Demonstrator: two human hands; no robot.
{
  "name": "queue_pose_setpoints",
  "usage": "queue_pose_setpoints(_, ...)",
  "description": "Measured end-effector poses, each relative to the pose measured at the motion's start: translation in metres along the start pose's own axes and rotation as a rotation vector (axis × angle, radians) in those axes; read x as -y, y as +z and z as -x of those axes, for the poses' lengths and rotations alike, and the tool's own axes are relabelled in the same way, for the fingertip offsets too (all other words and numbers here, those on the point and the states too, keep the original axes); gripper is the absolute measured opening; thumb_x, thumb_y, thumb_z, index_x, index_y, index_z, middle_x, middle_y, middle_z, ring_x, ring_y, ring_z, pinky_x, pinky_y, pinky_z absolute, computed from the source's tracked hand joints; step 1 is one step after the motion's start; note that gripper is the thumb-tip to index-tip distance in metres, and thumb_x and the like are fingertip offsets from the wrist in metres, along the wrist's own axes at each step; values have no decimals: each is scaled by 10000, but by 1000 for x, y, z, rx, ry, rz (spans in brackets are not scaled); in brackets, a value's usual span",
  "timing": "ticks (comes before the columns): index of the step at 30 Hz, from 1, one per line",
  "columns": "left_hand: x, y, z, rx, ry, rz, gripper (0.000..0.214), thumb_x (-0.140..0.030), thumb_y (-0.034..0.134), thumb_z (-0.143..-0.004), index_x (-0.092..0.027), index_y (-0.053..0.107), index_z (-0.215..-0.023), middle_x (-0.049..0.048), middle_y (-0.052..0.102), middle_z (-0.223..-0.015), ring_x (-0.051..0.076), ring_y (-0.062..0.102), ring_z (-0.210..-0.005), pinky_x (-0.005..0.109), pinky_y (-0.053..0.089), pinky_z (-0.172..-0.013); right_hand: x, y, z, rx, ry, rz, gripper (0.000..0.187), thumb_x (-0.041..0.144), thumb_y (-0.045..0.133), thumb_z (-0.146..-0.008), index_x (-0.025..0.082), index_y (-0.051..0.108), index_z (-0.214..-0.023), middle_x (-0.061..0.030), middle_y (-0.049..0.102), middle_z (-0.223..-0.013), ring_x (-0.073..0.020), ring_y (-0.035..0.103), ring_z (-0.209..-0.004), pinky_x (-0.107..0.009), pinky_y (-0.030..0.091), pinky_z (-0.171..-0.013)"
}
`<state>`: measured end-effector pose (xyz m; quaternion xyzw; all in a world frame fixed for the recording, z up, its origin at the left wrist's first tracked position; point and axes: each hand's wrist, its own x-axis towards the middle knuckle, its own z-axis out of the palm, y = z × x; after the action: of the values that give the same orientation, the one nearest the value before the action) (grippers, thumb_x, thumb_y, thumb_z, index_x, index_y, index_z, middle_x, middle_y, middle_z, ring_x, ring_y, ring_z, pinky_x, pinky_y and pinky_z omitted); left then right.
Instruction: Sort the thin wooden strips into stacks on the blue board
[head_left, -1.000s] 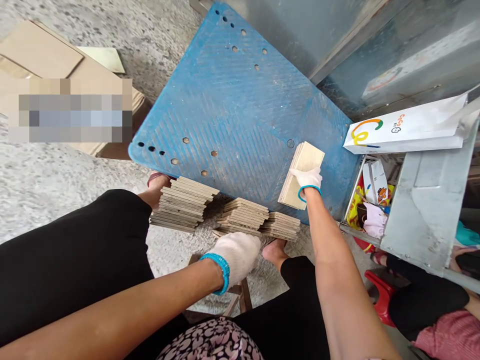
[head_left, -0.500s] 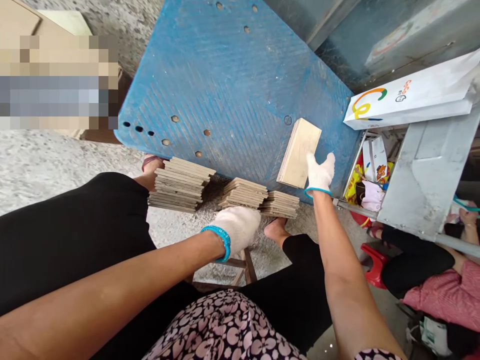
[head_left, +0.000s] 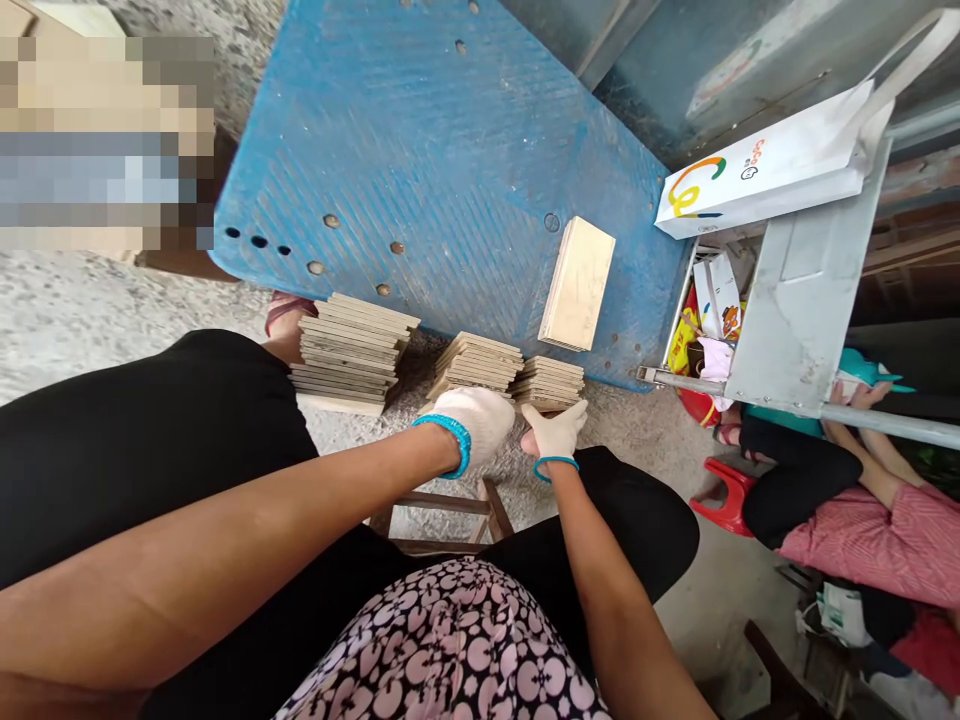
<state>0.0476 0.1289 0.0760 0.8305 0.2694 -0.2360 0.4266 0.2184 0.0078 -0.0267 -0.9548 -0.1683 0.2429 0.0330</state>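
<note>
My left hand [head_left: 484,425], in a white knit glove with a blue cuff, is at the near side of the middle stack of thin wooden boards [head_left: 480,362]. Its fingers are turned down out of sight, so whether it grips a board cannot be told. Close by on the right is my right hand [head_left: 559,430], gloved alike, thumb and fingers apart and nothing visible in it. It is just in front of the right-hand stack of boards [head_left: 551,382]. A taller, uneven stack of boards [head_left: 352,350] stands to the left. On the blue pallet [head_left: 420,150] lies a neat pile of pale boards [head_left: 581,280].
A white paper bag [head_left: 765,160] rests by a grey metal shelf [head_left: 795,290] on the right, above a bin holding packets. Beyond it another person sits near a red stool [head_left: 724,495]. A wooden stool [head_left: 487,510] is between my legs.
My right hand has moved from beside the pale board pile down and left to the right-hand stack. My left hand stays near the middle stack. The view has shifted slightly.
</note>
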Motion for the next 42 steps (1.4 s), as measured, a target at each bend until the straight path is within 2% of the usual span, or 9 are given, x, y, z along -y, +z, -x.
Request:
queue_pose_setpoints(5, -2, -3, 3, 9, -15, -12, 285, -160, 520, -836, -40, 681, -1038, 266, 684, -997, 408, 656, -989, 528, 528, -796, 8, 17, -6, -98, 12, -45, 1267, 568, 743, -601, 29, 44, -1510, -283, 138, -1546, -364, 165, -1449, -450, 318, -1117)
queue_pose_setpoints(10, 1, 3, 1, 7, -6, -20, 293, -173, 519, -838, -29, 675, -1038, 276, 680, -1007, 414, 662, -963, 536, 531, -775, 8, 24, -6, -126, 78, -42, 1220, 575, 728, -617, 81, 75, -1520, -284, 234, -1505, -383, 383, -1339, -479, 411, -1034)
queue_pose_setpoints(12, 2, 6, -1, -3, 9, -21, 286, -156, 509, -835, -24, 675, -1026, 277, 682, -1000, 419, 665, -945, 539, 533, -751, 8, 20, -3, -135, 79, -48, 1196, 574, 730, -608, 89, 118, -1514, -281, 259, -1491, -381, 397, -1326, -480, 413, -1030)
queue_pose_setpoints(19, 0, 4, -6, -20, 26, -25, 257, -135, 514, -821, -42, 663, -1008, 242, 689, -965, 416, 668, -920, 520, 540, -719, 14, -24, 23, -261, -35, -72, 1051, 533, 744, -604, 130, 295, -1465, -256, 274, -1478, -377, 360, -1342, -499, 406, -1023)
queue_pose_setpoints(27, -18, 18, -10, -231, 157, 52, 364, -218, 446, -895, -153, 534, -1242, 159, 651, -1049, 325, 669, -918, 460, 543, -719, 23, -102, 86, -369, -370, -80, 1003, 515, 742, -627, 113, 329, -1448, -232, 365, -1430, -368, 379, -1327, -501, 377, -1058)
queue_pose_setpoints(29, -22, 17, -9, -209, 195, 61, 361, -245, 433, -905, -197, 543, -1245, 135, 654, -1051, 309, 669, -903, 434, 537, -704, 26, -113, 98, -393, -436, -80, 1009, 512, 748, -621, 115, 328, -1448, -224, 384, -1417, -359, 406, -1309, -494, 384, -1059)
queue_pose_setpoints(32, -26, 9, -5, -129, 236, 37, 328, -246, 434, -886, -211, 598, -1169, 114, 675, -976, 327, 671, -859, 427, 522, -661, 31, -121, 106, -410, -495, -100, 1041, 521, 752, -620, 115, 296, -1464, -216, 387, -1419, -348, 414, -1308, -484, 386, -1069)
queue_pose_setpoints(37, -27, 0, -2, -189, 224, 28, 276, -256, 446, -870, -150, 646, -1028, 135, 679, -866, 366, 675, -807, 438, 508, -612, 37, -123, 106, -360, -493, -144, 1088, 536, 757, -624, 120, 241, -1486, -204, 381, -1434, -337, 458, -1279, -463, 414, -1063)
queue_pose_setpoints(42, -27, -9, 0, -175, 228, 61, 334, -342, 466, -875, -129, 675, -1026, 169, 680, -894, 371, 671, -834, 427, 506, -633, 43, -124, 104, -312, -495, -178, 1125, 513, 766, -619, 165, 176, -1512, -181, 358, -1463, -337, 448, -1300, -474, 404, -1079)
